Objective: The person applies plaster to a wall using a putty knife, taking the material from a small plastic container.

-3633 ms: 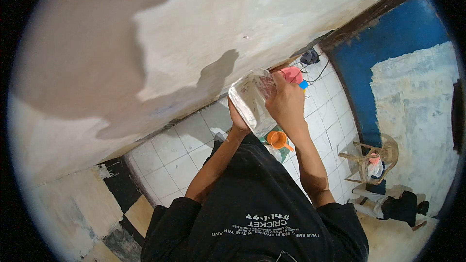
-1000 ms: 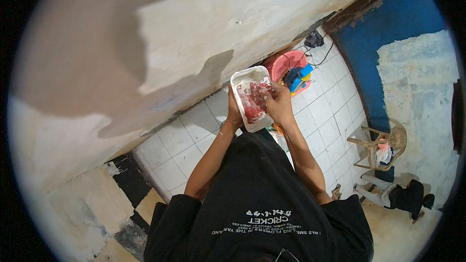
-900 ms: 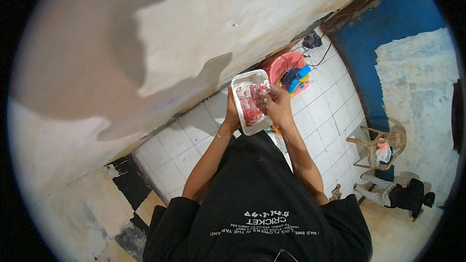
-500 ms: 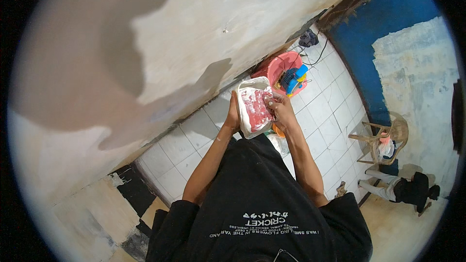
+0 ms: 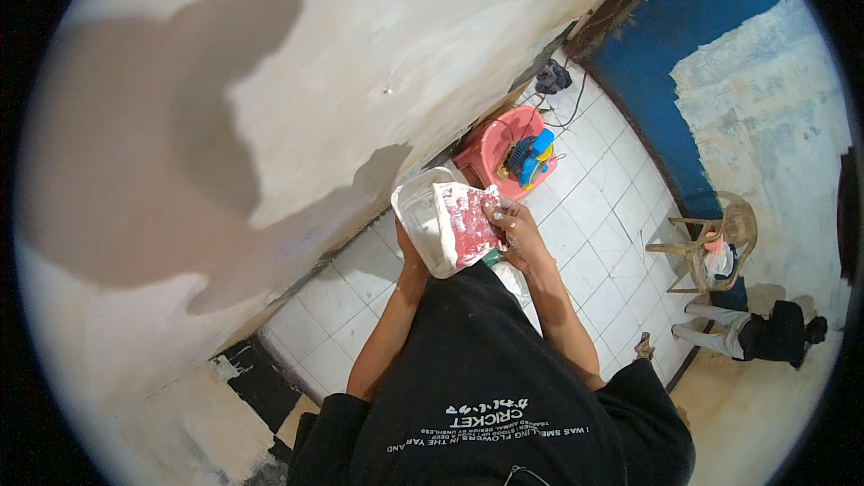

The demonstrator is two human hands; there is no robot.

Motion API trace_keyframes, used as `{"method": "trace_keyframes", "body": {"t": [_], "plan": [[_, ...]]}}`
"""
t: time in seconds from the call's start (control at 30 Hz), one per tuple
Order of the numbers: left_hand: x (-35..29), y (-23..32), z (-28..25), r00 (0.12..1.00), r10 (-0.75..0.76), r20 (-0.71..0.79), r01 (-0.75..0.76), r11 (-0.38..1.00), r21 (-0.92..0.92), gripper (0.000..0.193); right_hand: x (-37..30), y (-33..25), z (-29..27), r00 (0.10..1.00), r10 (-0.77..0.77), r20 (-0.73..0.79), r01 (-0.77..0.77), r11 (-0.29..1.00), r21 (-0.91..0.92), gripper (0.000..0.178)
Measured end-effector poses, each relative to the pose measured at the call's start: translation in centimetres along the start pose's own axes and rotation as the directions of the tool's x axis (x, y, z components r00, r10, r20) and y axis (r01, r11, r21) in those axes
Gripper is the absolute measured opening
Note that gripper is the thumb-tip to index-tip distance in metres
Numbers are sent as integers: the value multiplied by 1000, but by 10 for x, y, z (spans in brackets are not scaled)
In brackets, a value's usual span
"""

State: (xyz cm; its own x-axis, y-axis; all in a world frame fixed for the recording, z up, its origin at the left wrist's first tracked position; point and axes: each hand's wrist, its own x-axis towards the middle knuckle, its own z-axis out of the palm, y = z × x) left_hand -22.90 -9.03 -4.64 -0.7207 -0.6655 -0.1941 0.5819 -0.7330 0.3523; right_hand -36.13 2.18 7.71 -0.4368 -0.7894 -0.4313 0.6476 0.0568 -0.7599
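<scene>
My left hand (image 5: 410,250) is closed round the side of a clear, white-smeared plastic tub (image 5: 412,202), held in front of my body. In my right hand (image 5: 522,232) is a red flat putty spreader (image 5: 472,223), gripped by its near edge with the thumb on top. White putty (image 5: 446,223) lies thick along the spreader's far-left edge and is streaked over its face. The spreader overlaps the tub's right side and hides part of its inside. White smears show on my right fingers.
A patchy pale wall (image 5: 315,72) rises close on the left. Beyond the tub stands a pink plastic stool (image 5: 490,157) bearing a blue and yellow tool (image 5: 531,157) with a cable. At right are a brown chair (image 5: 741,225) and another person (image 5: 765,333). White tiles (image 5: 594,207) cover the floor.
The spreader has lifted partly clear of the tub toward the right, showing more of the tub's inside. The tub has moved left and closer to me. The whole view has shifted slightly.
</scene>
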Motion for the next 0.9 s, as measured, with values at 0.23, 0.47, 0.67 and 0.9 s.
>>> {"method": "trace_keyframes", "body": {"t": [0.23,0.47,0.67,0.9], "plan": [[4,3,9,985,-121,126,133,987,-94,76,-9,-4,10,998,46,-44,-38,984,173,19],[35,-1,18,991,-60,117,67,996,-54,69,-8,-22,8,994,-9,-111,32,978,206,19],[86,-13,54,995,-81,53,75,991,112,60,15,-57,-31,985,-83,-151,107,982,156,18],[155,-65,53,829,-544,131,559,814,-158,64,46,-113,-74,955,-125,-270,189,955,226,19]]}}
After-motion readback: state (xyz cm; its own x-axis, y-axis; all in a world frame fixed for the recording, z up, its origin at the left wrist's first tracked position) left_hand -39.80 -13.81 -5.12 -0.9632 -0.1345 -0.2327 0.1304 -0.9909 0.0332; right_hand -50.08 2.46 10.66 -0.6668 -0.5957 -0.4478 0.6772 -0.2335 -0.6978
